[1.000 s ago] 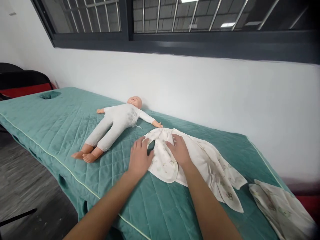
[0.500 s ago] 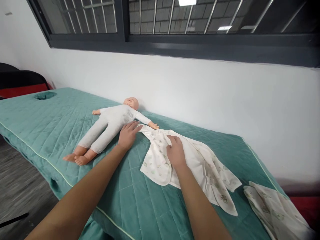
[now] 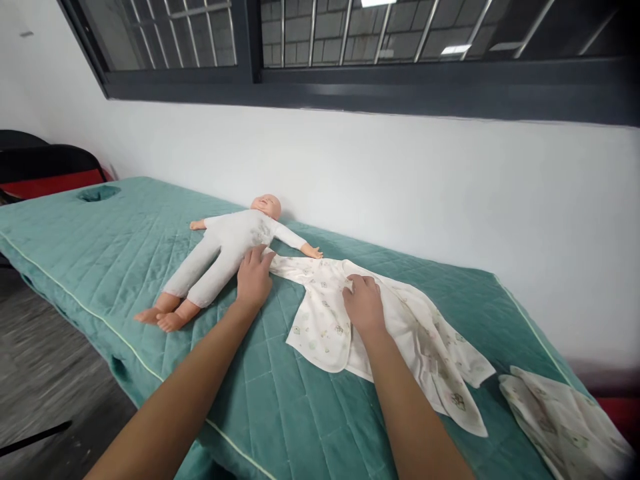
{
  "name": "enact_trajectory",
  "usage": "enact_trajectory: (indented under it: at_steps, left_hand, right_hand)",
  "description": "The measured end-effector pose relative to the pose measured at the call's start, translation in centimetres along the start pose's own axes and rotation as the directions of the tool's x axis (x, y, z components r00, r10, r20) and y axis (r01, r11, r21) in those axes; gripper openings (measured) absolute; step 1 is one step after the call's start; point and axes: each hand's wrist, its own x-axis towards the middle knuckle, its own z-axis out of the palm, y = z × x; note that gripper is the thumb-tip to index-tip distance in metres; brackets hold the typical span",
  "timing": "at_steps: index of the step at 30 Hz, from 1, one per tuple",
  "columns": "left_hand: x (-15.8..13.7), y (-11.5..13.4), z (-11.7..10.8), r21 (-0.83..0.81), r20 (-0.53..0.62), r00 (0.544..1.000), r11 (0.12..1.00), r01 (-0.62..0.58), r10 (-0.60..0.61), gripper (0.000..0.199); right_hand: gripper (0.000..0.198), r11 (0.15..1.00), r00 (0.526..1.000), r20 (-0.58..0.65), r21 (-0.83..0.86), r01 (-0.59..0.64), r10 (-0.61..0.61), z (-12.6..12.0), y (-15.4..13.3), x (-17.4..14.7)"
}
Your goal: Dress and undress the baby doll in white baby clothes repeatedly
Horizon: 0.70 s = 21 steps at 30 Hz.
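A white baby shirt (image 3: 320, 327) with a small printed pattern lies spread on the green bed cover. My left hand (image 3: 254, 279) is closed at the cuff of its left-lying sleeve, beside the doll's hip. The sleeve runs straight from those fingers to the shirt body. My right hand (image 3: 366, 305) rests on the shirt's front with curled fingers, pinching the cloth near the neck opening. A baby doll (image 3: 235, 233) in a white body suit lies on its back to the left, its near arm stretched toward the shirt's collar.
The green quilted bed cover (image 3: 280, 413) stretches to the white wall (image 3: 350, 180) under a barred window. A folded patterned cloth (image 3: 560, 413) lies at the right end. A black and red chair (image 3: 50, 170) stands beyond the far left end.
My left hand's spread fingers have closed on the cuff, and the sleeve is drawn out straighter to the left. My right hand stays on the shirt front. The view has shifted slightly.
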Motion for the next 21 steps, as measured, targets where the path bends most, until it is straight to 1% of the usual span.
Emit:
enact_trajectory:
  at_steps: [2,4,5,7,8,9,10,12,14,17,21]
  left_hand:
    - [-0.6,0.2,-0.4,-0.023,-0.046,0.999,1.000,0.011,-0.012,0.047]
    - [-1.1,0.5,-0.6,-0.072,-0.044,0.998,0.996,-0.055,0.052,0.042]
    - [-1.3,0.6,-0.7,-0.106,-0.026,0.993,0.988,-0.113,0.111,0.040]
    - [-1.4,1.0,-0.6,-0.178,0.041,0.971,0.958,-0.225,0.236,0.037]
    - [-1.4,1.1,-0.5,-0.206,0.088,0.958,0.945,-0.252,0.275,0.036]
    - [-1.4,1.2,-0.3,-0.224,0.140,0.948,0.942,-0.251,0.286,0.037]
    - [-1.3,1.3,-0.1,-0.229,0.195,0.942,0.947,-0.226,0.272,0.038]
    - [-1.2,1.4,0.2,-0.211,0.282,0.937,0.966,-0.146,0.204,0.039]
    - [-1.1,1.4,0.4,-0.186,0.325,0.935,0.979,-0.086,0.144,0.040]
    - [-1.2,1.4,0.5,-0.154,0.340,0.933,0.986,-0.066,0.115,0.040]
    - [-1.3,1.4,0.7,-0.082,0.312,0.948,0.996,-0.038,0.061,0.040]
  right_hand:
    - [0.040,0.999,0.999,0.009,-0.011,-0.036,0.036,-0.3,-0.1,0.0]
    - [0.041,0.997,0.996,0.033,-0.015,-0.081,0.081,-0.7,-0.4,0.0]
    - [0.041,0.994,0.993,0.048,-0.017,-0.104,0.105,-0.9,-0.5,0.0]
    - [0.041,0.988,0.985,0.079,-0.022,-0.151,0.152,-1.4,-0.8,0.0]
    - [0.041,0.985,0.980,0.095,-0.026,-0.172,0.173,-1.6,-0.8,-0.1]
    - [0.040,0.982,0.975,0.111,-0.030,-0.189,0.191,-1.7,-0.9,-0.1]
    - [0.040,0.979,0.971,0.126,-0.033,-0.202,0.205,-1.9,-0.9,-0.1]
    - [0.041,0.974,0.962,0.149,-0.043,-0.224,0.228,-2.2,-0.8,0.0]
    - [0.041,0.968,0.953,0.167,-0.052,-0.246,0.251,-2.4,-0.7,0.0]
    - [0.041,0.961,0.945,0.178,-0.054,-0.270,0.275,-2.5,-0.3,0.1]
    - [0.039,0.961,0.944,0.183,-0.043,-0.273,0.276,-2.5,0.0,0.2]
